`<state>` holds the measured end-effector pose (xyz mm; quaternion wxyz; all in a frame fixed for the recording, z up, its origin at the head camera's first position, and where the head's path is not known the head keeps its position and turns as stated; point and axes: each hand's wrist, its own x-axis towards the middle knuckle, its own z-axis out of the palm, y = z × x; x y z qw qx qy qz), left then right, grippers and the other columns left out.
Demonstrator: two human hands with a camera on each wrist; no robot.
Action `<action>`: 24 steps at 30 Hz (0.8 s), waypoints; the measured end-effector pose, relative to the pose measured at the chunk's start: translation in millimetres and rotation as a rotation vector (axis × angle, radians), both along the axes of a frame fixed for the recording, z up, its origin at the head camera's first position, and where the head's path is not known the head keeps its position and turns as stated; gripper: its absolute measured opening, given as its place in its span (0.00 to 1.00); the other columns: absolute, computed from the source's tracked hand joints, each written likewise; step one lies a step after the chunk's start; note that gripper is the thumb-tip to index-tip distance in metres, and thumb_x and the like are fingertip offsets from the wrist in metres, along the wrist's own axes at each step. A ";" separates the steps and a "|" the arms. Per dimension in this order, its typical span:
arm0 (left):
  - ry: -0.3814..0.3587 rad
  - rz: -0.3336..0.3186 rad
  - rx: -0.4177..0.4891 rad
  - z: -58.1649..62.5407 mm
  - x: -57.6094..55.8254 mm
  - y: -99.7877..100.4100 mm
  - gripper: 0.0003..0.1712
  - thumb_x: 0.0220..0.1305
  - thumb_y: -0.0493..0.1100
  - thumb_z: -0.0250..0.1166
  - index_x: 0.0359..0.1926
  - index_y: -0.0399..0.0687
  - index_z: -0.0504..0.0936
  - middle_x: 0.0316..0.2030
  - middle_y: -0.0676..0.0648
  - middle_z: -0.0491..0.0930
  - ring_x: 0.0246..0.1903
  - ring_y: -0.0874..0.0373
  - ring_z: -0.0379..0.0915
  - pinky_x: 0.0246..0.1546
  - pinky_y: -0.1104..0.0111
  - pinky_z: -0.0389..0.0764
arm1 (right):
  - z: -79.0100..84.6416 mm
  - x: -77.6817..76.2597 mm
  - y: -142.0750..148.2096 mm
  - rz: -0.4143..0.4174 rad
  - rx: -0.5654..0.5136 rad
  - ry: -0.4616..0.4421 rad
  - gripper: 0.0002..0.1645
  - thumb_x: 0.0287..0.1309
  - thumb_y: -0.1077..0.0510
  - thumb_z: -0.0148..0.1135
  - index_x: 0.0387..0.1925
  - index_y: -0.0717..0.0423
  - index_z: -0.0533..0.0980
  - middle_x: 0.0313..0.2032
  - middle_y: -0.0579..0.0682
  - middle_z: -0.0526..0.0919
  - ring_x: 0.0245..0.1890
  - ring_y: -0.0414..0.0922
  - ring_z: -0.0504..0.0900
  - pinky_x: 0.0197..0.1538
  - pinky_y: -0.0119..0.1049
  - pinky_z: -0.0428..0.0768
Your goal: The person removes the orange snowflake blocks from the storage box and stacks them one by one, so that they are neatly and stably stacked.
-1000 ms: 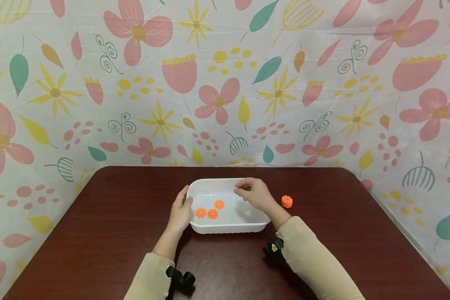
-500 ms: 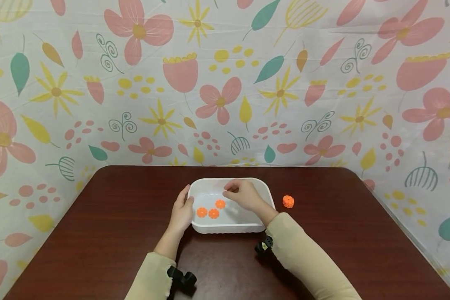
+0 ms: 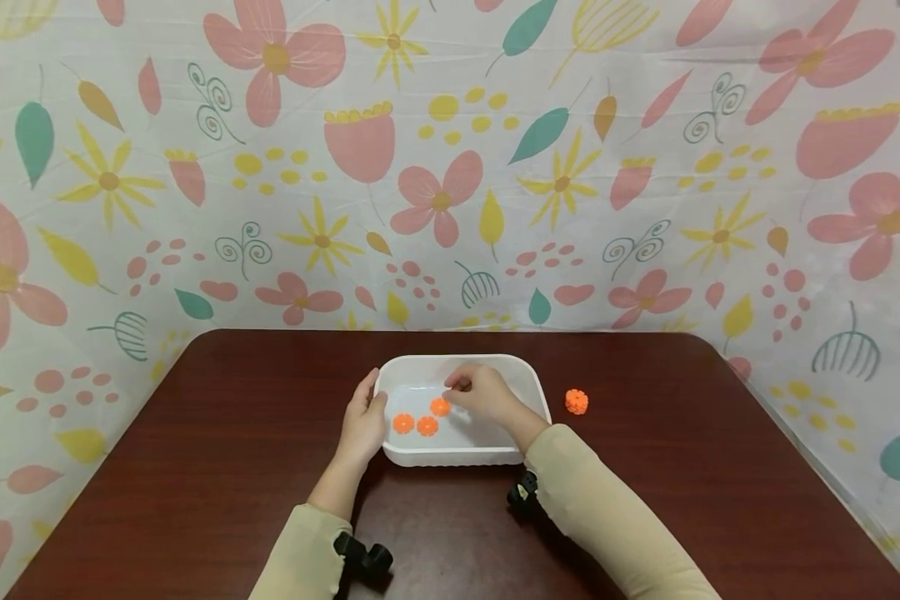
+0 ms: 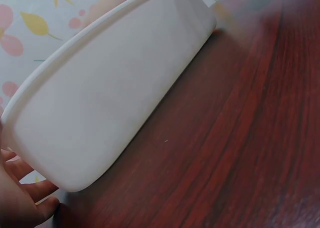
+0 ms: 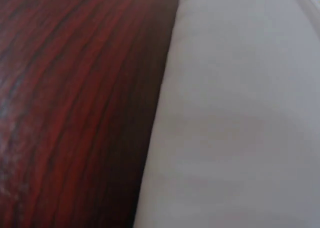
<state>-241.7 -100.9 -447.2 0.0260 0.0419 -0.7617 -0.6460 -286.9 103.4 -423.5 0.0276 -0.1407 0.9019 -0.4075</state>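
A white plastic basin (image 3: 457, 457) stands on the table, with three orange flower-shaped discs (image 3: 403, 424) lying flat on its floor. My left hand (image 3: 362, 421) holds the basin's left end, thumb at the rim; in the left wrist view its fingers (image 4: 37, 190) lie against the outer wall. Over the inside of the basin my right hand (image 3: 487, 394) reaches down, finger and thumb close together. Its fingertips are right at the farthest orange disc (image 3: 439, 407). I cannot tell whether anything is pinched there. The right wrist view shows only the basin's wall (image 5: 230, 108) and tabletop.
To the right of the basin, a small stack of orange flower-shaped discs (image 3: 577, 402) sits on the dark red-brown table (image 3: 270, 392). Behind the table hangs a flower-patterned cloth (image 3: 435, 275). Black wrist cameras (image 3: 363, 557) sit at both sleeves.
My right hand has moved left across the basin and then down toward the farthest disc. The left hand stays on the basin's end, and the discs keep their places.
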 end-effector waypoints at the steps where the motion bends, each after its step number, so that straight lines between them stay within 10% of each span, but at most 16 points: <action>1: 0.004 0.001 -0.001 0.2 0.0 -0.7 0.29 0.72 0.41 0.44 0.72 0.46 0.55 0.70 0.40 0.57 0.69 0.45 0.53 0.68 0.50 0.56 | -0.2 -0.7 -1.0 0.004 0.008 -0.013 0.09 0.52 0.59 0.68 0.35 0.58 0.81 0.29 0.48 0.82 0.30 0.40 0.76 0.36 0.30 0.75; 24: 0.010 0.007 0.010 -2.3 0.7 0.7 0.29 0.72 0.41 0.45 0.72 0.45 0.56 0.70 0.40 0.57 0.68 0.44 0.54 0.68 0.50 0.56 | -13.4 -0.8 -7.8 0.088 0.253 -0.047 0.16 0.50 0.55 0.71 0.41 0.56 0.80 0.35 0.46 0.77 0.35 0.41 0.71 0.44 0.35 0.74</action>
